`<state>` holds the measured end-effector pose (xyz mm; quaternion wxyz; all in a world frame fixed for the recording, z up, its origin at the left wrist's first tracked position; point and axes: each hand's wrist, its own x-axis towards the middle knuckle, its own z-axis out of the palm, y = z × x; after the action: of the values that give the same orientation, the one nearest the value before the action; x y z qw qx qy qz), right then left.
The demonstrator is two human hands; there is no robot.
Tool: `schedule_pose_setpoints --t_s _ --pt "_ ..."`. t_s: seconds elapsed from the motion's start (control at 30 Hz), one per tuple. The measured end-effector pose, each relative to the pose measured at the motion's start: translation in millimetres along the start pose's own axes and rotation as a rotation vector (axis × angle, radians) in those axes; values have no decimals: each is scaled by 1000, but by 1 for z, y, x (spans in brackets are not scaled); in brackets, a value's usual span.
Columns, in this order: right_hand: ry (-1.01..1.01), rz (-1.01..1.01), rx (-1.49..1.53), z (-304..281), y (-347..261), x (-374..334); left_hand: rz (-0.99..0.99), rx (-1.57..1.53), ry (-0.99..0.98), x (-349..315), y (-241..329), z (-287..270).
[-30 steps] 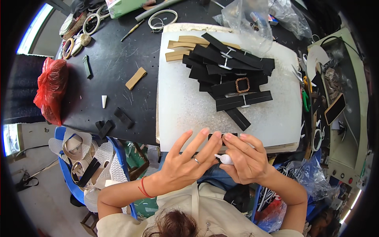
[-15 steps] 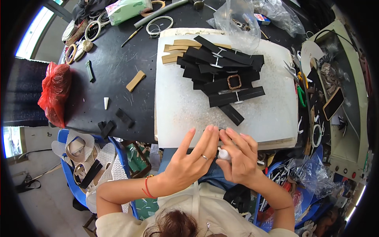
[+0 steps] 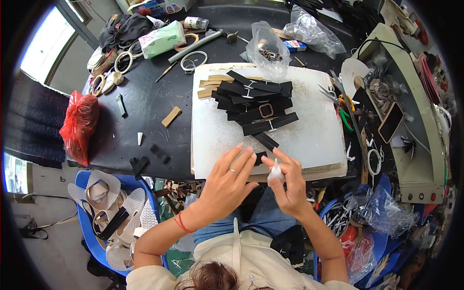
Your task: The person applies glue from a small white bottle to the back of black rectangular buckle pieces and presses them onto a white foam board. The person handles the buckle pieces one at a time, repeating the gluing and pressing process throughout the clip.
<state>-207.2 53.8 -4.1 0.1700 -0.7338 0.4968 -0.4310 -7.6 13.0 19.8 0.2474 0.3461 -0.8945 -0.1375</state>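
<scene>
My left hand (image 3: 231, 170) lies with fingers stretched out over the front edge of a white board (image 3: 314, 140). By its fingertips is a short black strap (image 3: 260, 158), partly hidden between my hands. In my right hand (image 3: 291, 186) is a small white squeeze bottle (image 3: 276, 174), its thin nozzle pointing up and away from me. The right fingertips reach close to that same strap. Farther back on the board is a pile of black straps (image 3: 237, 101) with small white tabs. On one of them sits a square, gold-coloured buckle (image 3: 266, 110). Tan straps (image 3: 209, 84) show at the pile's left.
Scissors (image 3: 330, 94) and a phone (image 3: 389, 122) are on the right. A clear bag of small metal parts (image 3: 268, 53) stands behind the board. A red plastic bag (image 3: 79, 126) sits on the table's left. A blue bin (image 3: 86, 220) holds white sandal uppers.
My hands have moved apart, revealing the short black strap on the board between them. The bottle now shows more plainly, nozzle raised. The whole view has shifted.
</scene>
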Motion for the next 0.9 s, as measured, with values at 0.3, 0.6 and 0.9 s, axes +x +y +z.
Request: schedule_pose_setpoints --t_s 0.3,0.6,0.9 --pt "94 92 77 -7 -11 0 157 48 -15 -11 -13 -1" --pt "77 638 667 7 -40 18 -771 -1418 -186 -1 -15 -25" --pt "111 757 821 9 -36 22 -809 -1604 -97 -4 -11 -29"
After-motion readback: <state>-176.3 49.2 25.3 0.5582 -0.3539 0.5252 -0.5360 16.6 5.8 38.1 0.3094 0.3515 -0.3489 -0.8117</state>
